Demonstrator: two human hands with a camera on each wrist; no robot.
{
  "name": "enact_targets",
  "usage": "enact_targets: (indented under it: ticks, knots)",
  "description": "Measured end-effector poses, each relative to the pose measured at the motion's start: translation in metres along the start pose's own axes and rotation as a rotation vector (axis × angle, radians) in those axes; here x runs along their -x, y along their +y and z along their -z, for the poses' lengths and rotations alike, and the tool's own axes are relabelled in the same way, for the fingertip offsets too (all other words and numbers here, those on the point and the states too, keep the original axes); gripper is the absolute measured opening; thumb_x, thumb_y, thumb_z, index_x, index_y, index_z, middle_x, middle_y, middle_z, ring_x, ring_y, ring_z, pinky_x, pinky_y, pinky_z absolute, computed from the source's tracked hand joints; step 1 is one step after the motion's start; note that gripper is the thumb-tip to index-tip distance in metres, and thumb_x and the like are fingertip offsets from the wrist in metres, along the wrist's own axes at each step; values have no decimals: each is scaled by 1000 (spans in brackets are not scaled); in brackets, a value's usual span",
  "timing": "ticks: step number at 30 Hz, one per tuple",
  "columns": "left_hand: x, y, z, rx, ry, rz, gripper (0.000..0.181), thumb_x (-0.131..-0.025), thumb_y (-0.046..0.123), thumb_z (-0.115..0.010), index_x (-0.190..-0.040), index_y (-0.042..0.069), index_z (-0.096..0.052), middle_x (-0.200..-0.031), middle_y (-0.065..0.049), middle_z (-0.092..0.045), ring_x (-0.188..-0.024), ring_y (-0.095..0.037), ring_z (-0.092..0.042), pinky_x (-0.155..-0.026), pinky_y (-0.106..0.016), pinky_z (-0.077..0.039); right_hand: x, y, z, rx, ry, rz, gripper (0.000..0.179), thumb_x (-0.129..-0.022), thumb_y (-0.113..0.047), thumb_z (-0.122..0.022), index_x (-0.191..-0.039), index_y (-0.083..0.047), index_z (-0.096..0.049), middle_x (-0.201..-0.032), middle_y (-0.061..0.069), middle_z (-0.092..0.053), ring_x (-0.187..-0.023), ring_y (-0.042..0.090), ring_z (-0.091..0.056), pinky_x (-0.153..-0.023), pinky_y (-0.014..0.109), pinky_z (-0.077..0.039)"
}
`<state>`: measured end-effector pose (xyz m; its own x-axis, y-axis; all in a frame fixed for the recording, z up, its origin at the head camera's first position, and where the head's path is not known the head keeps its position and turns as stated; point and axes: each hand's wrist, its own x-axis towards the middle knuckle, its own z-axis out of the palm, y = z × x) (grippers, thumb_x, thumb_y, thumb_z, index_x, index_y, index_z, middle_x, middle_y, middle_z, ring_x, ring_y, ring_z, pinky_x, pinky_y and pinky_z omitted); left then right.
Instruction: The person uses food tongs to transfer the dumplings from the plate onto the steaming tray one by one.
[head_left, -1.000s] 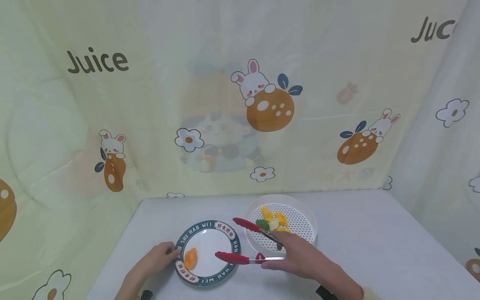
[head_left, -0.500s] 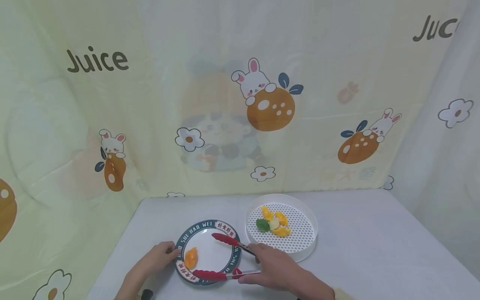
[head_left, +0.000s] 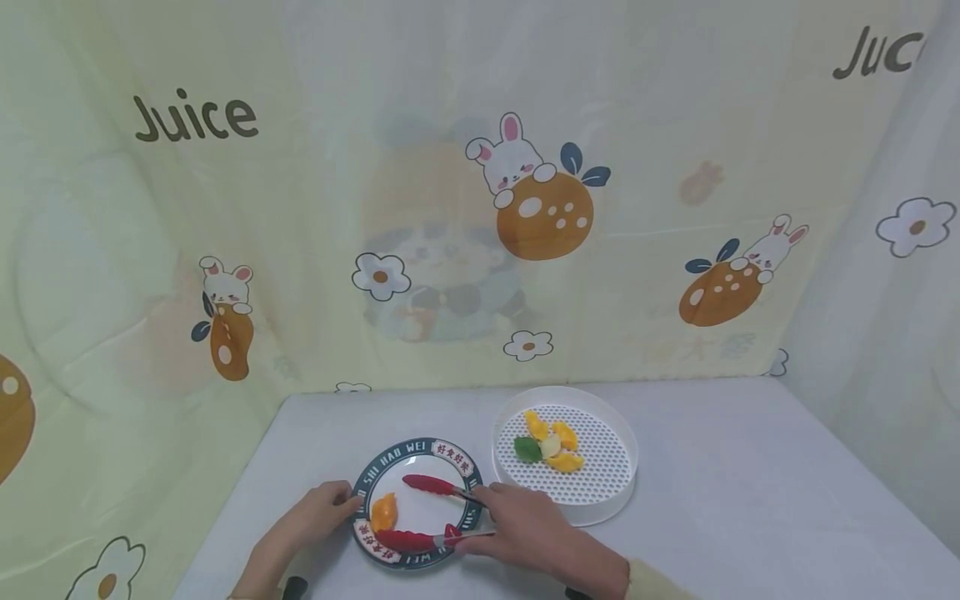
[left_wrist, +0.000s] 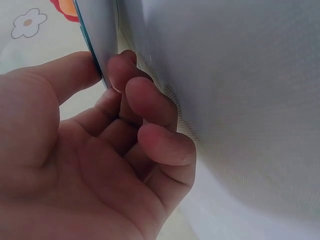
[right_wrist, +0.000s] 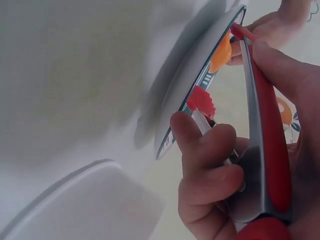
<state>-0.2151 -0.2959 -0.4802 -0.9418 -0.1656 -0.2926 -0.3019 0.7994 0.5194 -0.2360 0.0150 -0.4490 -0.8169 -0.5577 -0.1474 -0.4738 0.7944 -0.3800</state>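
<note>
My left hand [head_left: 318,510] pinches the left rim of a round white plate [head_left: 386,463] with a dark patterned border. In the left wrist view, the thumb lies on one face of the plate and the fingers curl behind the other. On the plate's left side sits an orange dumpling-like piece [head_left: 384,510]. My right hand [head_left: 528,529] grips red-tipped metal tongs [head_left: 405,541] over the plate. Their arms are spread apart, the nearer tip just below the orange piece, with nothing between them. The right wrist view shows the red handle [right_wrist: 272,135] against the palm.
Right of the plate stands a white round perforated steamer tray [head_left: 618,450]. In it lie several yellow dumpling-like pieces [head_left: 565,462], a green piece [head_left: 527,450] and a cream piece [head_left: 551,446]. A printed curtain [head_left: 637,125] hangs behind the white table [head_left: 712,500].
My right hand has carried the spread tongs leftward from over the tray to over the plate, close to the orange piece. The left hand has stayed at the plate's rim.
</note>
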Motion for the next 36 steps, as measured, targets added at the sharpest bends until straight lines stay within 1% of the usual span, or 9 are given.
enact_targets:
  ticks: [2,7,10,13,17,24,30,36]
  knots:
    - [0,0,0,-2,0,-1,21,-97,28,-65,-87,9,-61,-76,-4,-58,-74,-17,-53,-66,-30,-44,-2,-3,0,17,-1,-2,76,-75,-70,-73,-133,-23,-63,-110,-2,-69,-83,9,-53,-67,29,-48]
    - [-1,0,0,-2,-1,-1,21,-97,28,-64,-89,9,-62,-77,-4,-58,-74,-17,-53,-66,-30,-44,-7,-5,0,33,-13,0,74,-76,-70,-73,-133,-24,-63,-108,-4,-69,-82,9,-53,-67,28,-48]
    - [-1,-1,0,1,2,-12,21,-97,28,-65,-88,9,-61,-76,-4,-58,-74,-17,-53,-66,-30,-44,-8,-4,-2,33,-9,2,73,-76,-71,-72,-132,-25,-63,-101,-6,-67,-79,8,-52,-63,27,-43]
    - [-2,-2,-1,2,5,-21,21,-97,27,-65,-87,9,-60,-76,-4,-57,-74,-17,-52,-66,-30,-43,-9,-3,-3,26,-4,6,72,-76,-70,-73,-132,-25,-64,-99,-7,-66,-79,8,-51,-63,28,-42]
    - [-1,-1,-1,-2,4,-18,21,-97,27,-65,-88,9,-60,-76,-4,-57,-74,-17,-53,-66,-30,-44,-9,-2,-4,22,11,23,69,-78,-67,-73,-131,-25,-65,-94,-9,-64,-79,7,-50,-63,28,-40]
    - [-1,0,0,2,3,-25,21,-97,27,-65,-87,9,-60,-76,-4,-57,-75,-16,-53,-67,-30,-43,-8,0,-5,14,23,45,65,-79,-66,-72,-130,-26,-65,-78,-12,-54,-73,6,-48,-61,26,-36]
    - [-1,0,0,-1,4,-19,21,-97,28,-65,-89,9,-61,-77,-4,-57,-75,-17,-53,-67,-30,-44,-7,-1,-5,18,30,46,66,-79,-66,-72,-131,-25,-65,-78,-12,-53,-73,6,-48,-61,26,-36]
    - [-1,-2,-1,1,8,-30,22,-97,27,-65,-86,9,-60,-75,-4,-56,-74,-17,-52,-66,-30,-43,-6,-1,-6,16,41,51,66,-79,-65,-73,-131,-24,-65,-78,-12,-53,-73,6,-48,-61,26,-37]
